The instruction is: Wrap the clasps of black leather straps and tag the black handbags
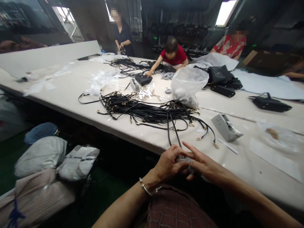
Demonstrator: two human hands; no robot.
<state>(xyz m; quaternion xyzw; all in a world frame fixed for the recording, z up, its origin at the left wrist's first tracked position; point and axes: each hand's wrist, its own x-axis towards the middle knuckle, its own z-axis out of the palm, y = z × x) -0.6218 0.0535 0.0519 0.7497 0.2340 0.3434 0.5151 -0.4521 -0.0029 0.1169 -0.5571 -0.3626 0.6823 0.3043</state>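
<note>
My left hand (pixel 168 161), with a bangle at the wrist, is closed at the table's near edge. From its fingers a black strap (pixel 169 131) runs in two lengths back to the pile of black straps (pixel 142 109) with gold-coloured clasps. Pressed against the left fingers is my right hand (pixel 201 162), its index finger raised and its other fingers curled. A bit of clear, shiny plastic (pixel 181 156) shows between the two hands. The strap's end is hidden by the fingers.
A grey box (pixel 225 127), a white paper strip (pixel 228 146) and a plastic bag (pixel 276 134) lie to the right. Beyond the straps stands a cloudy bag (pixel 188 83). Black handbags (pixel 219 77) sit farther back. Several people work across the table (pixel 71 91). Wrapped bundles (pixel 40 156) lie lower left.
</note>
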